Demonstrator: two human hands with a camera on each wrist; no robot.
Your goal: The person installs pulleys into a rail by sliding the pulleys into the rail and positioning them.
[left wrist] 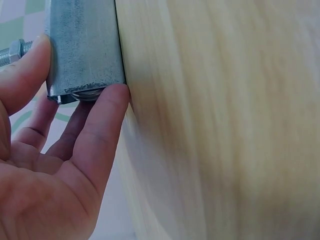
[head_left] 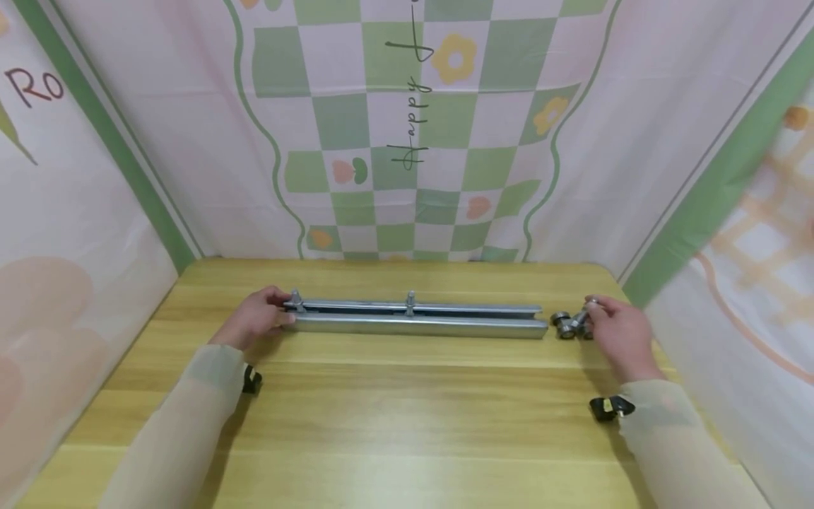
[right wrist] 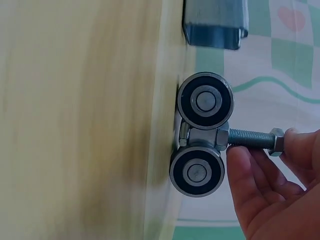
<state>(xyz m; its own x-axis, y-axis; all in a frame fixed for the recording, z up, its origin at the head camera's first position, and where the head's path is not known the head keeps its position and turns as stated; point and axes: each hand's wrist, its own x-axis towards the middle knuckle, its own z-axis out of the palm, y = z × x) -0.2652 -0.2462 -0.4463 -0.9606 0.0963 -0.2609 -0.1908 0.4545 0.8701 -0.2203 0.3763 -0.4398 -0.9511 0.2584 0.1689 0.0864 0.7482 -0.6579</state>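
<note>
A metal C-shaped track (head_left: 420,327) lies across the table with its slot facing up. Two threaded bolts with nuts, one near the left end (head_left: 295,300) and one at mid-length (head_left: 410,302), stand upright from the slot. My left hand (head_left: 256,318) grips the track's left end, thumb at the upper edge and a fingertip at the lower corner; a round wheel edge shows inside that end. At the other end, my right hand (head_left: 622,338) holds a roller trolley (right wrist: 202,135) by its bolt. The trolley's wheels are at the table surface, a short gap from the track's open right end.
The wooden table (head_left: 394,424) stretches in front of the track. Behind it hangs a green-and-white checked cloth (head_left: 394,127), with printed cloth panels on both sides. A small black camera (head_left: 612,408) sits at the right wrist, another (head_left: 252,380) at the left.
</note>
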